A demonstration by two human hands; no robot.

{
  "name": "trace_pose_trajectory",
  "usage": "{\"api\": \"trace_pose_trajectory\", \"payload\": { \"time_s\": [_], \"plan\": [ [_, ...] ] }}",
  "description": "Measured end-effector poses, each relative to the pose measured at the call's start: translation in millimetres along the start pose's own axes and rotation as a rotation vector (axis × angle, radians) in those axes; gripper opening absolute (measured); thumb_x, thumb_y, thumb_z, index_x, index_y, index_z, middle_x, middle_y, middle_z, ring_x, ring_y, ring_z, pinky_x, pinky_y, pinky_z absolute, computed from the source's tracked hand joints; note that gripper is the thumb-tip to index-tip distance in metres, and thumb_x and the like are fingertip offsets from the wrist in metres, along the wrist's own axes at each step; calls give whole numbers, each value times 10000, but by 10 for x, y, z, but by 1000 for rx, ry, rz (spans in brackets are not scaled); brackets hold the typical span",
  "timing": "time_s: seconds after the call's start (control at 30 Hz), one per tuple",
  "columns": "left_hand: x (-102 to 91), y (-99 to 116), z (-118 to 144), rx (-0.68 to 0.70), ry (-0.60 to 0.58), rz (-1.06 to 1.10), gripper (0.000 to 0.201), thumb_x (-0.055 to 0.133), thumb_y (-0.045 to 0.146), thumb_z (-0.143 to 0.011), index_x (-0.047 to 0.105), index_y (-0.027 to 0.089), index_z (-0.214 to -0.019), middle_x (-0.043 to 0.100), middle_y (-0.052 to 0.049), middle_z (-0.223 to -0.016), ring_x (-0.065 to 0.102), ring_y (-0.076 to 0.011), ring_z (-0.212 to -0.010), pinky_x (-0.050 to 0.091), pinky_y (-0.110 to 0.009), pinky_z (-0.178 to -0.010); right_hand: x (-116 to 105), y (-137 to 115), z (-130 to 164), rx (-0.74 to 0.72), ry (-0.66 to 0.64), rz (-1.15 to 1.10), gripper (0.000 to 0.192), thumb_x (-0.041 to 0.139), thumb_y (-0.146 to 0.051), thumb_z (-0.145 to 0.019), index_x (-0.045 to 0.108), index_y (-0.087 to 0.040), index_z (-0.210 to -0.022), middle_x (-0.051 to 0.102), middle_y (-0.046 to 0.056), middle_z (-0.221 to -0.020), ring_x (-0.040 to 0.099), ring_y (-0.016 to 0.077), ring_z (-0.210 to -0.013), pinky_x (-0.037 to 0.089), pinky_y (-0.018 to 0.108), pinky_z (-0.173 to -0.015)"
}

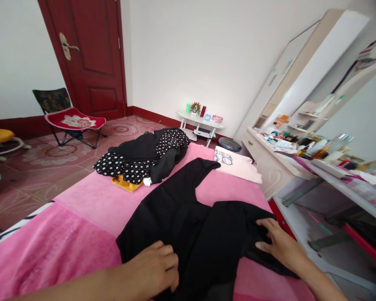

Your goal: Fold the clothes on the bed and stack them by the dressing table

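In the lower middle of the frame: a black garment (188, 225) lies spread upon the pink cover (90, 217), with one long part reaching up toward the centre and another part bending to the right.
Left hand: the left hand (156, 267), at the bottom centre, rests on the black cloth; its fingers are curled, and I cannot tell if this grip pinches the fabric.
Right hand: the right hand (277, 238), at the lower right, is at the bent part of the garment; its grip is spread, thumb and fingers apart.
Clothes pile: left of the centre, a heap of clothes (138, 144), black and white-dotted, lies on the cover, with a yellow cloth (127, 184) under its near edge.
Pale pink garment: right of the centre, a folded garment (241, 167) lies near the black one.
Red door: at the upper left stands a door (92, 50), a folding chair (78, 119) before it.
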State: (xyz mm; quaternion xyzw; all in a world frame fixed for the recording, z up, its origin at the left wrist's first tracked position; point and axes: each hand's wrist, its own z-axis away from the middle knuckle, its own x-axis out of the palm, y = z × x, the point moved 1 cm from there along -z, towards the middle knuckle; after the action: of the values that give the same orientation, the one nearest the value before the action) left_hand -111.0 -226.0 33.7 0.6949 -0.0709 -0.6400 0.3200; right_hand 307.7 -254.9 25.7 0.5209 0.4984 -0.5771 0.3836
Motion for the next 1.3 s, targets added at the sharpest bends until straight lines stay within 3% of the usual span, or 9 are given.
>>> {"api": "trace_pose_trajectory", "payload": {
  "time_s": [0.13, 0.23, 0.4, 0.47, 0.67, 0.8, 1.0, 1.1, 1.3],
  "plan": [
    [138, -73, -132, 6, 61, 135, 245, 683, 389, -665, 478, 261, -624, 583, 12, -695, 568, -207, -722, 450, -348, -706, 65, 40, 83, -1, -84, 56, 84, 561, -266, -732, 504, -237, -677, 599, -22, -673, 605, 174, -645, 396, 270, -582],
    [-276, -125, -102, -57, 149, 486, 277, 638, 467, -733, 501, 237, -665, 577, 21, -721, 548, -158, -687, 428, -269, -617, -257, -20, -50, 10, -26, 28, 129, 585, -293, -720, 501, -235, -641, 566, -31, -569, 568, 172, -550, 370, 272, -534],
    [-1340, -267, 232, -105, 757, 889, 342, 607, 512, -789, 532, 183, -845, 577, 1, -811, 528, -131, -704, 417, -219, -617, -1197, -497, -210, -79, 858, -191, 193, 567, -422, -776, 550, -234, -815, 652, 69, -1004, 620, 269, -889, 481, 370, -694],
    [-1528, -449, 410, -166, 909, 974, 339, 632, 492, -778, 536, 193, -906, 573, 29, -760, 516, -104, -621, 405, -192, -566, -1315, -720, -204, -174, 1023, -333, 158, 570, -375, -796, 526, -239, -862, 604, 88, -1178, 564, 280, -1078, 467, 414, -843],
    [-1384, -1253, 780, -626, 832, 361, 271, 629, 431, -744, 529, 179, -734, 570, 41, -650, 550, -137, -612, 441, -231, -595, -692, -925, -470, -213, 276, -360, 94, 546, -315, -785, 536, -224, -762, 625, -17, -681, 578, 158, -594, 440, 273, -570],
    [-1202, -1168, 629, -519, 894, -81, 304, 539, 454, -822, 559, 209, -1001, 625, -50, -1016, 592, -222, -951, 456, -353, -870, -449, -1132, -898, -143, 322, -497, 89, 530, -290, -760, 514, -211, -722, 573, -34, -600, 517, 133, -529, 384, 248, -532],
    [-654, -847, 42, -396, 413, -127, 862, 636, 613, -694, 295, 311, -1427, 287, -88, -1495, 337, -317, -1325, 338, -459, -1055, -301, -1670, -1740, -204, 532, -718, 92, 515, -297, -769, 533, -210, -795, 661, 36, -842, 612, 201, -812, 460, 330, -751],
    [-404, -1044, -151, -442, 432, -160, 960, 673, 596, -653, 232, 307, -1455, 227, -99, -1519, 264, -327, -1361, 283, -493, -1084, -14, -1812, -2102, -297, 424, -562, 197, 556, -305, -744, 546, -204, -912, 630, 85, -1053, 577, 239, -1008, 431, 394, -898],
    [-274, -1292, -243, -451, 534, -176, 953, 706, 593, -602, 293, 341, -1423, 264, -52, -1505, 293, -314, -1339, 285, -489, -1083, 723, -1772, -2551, -79, -27, -26, 1068, 758, -563, -528, 255, -262, -1421, 162, 147, -1508, 120, 410, -1377, 243, 548, -1041]
  ]
}}
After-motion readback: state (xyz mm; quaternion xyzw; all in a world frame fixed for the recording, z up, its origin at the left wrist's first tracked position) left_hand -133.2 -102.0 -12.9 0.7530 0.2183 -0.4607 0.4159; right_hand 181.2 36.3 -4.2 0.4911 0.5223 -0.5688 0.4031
